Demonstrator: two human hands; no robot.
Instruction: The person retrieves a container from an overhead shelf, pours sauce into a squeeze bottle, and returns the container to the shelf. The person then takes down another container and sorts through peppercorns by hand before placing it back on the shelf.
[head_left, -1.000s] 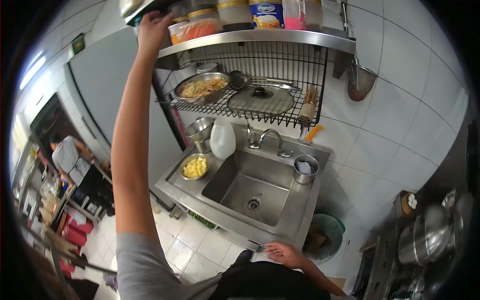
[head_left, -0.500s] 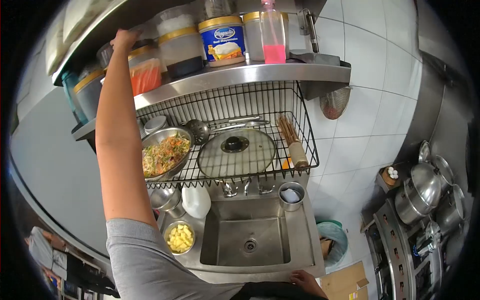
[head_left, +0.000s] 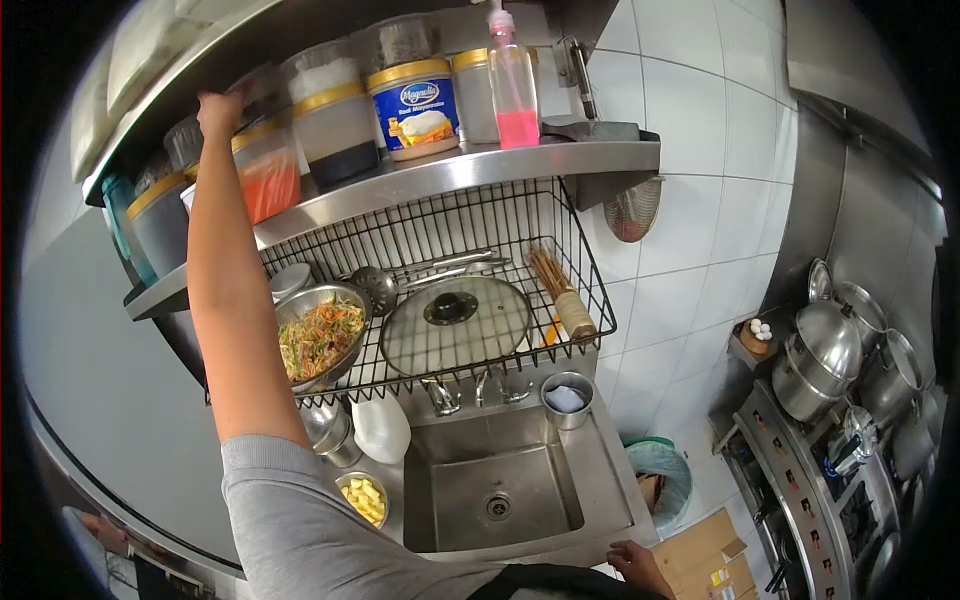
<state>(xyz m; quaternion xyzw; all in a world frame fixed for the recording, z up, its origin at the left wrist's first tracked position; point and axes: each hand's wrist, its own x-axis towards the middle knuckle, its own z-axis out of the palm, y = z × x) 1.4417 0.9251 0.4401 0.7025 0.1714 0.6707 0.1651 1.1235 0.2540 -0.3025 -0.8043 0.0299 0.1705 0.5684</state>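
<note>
My left hand (head_left: 220,113) is raised to the steel shelf (head_left: 440,178), its fingers closed at the side of a clear plastic container (head_left: 260,92). The fingertips are partly hidden. That container sits above a gold-lidded jar with orange-red contents (head_left: 270,185). Beside it stand a jar with a dark bottom layer (head_left: 338,140) and a blue-labelled mayonnaise jar (head_left: 414,110). My right hand (head_left: 635,563) is low at the front right corner of the sink counter (head_left: 612,480), fingers loosely apart and holding nothing.
Below the shelf, a black wire rack (head_left: 590,290) carries a bowl of shredded vegetables (head_left: 320,335), a glass lid (head_left: 455,335) and utensils. Underneath are a steel sink (head_left: 490,460) and a bowl of yellow chunks (head_left: 362,498). A stove (head_left: 800,500) with pots stands right.
The view has shifted, so the shelf and rack appear lower and further left. My left hand stays at the same container. My right hand has moved slightly right along the counter edge.
</note>
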